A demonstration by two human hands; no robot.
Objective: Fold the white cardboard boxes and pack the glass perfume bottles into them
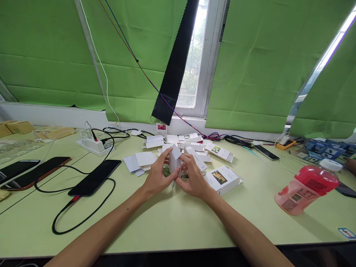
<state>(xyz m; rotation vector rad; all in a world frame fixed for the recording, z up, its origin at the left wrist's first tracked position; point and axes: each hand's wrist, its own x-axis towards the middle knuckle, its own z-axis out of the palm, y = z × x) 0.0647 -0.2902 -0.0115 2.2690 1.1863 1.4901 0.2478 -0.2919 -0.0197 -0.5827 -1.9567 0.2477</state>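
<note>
Fingers of left hand [157,177] and right hand [194,180] pinch a small white carton [175,160] between them, above the worktop [167,218]; keep flaps pressed square, finished printed box [222,179] just right of fingers
</note>
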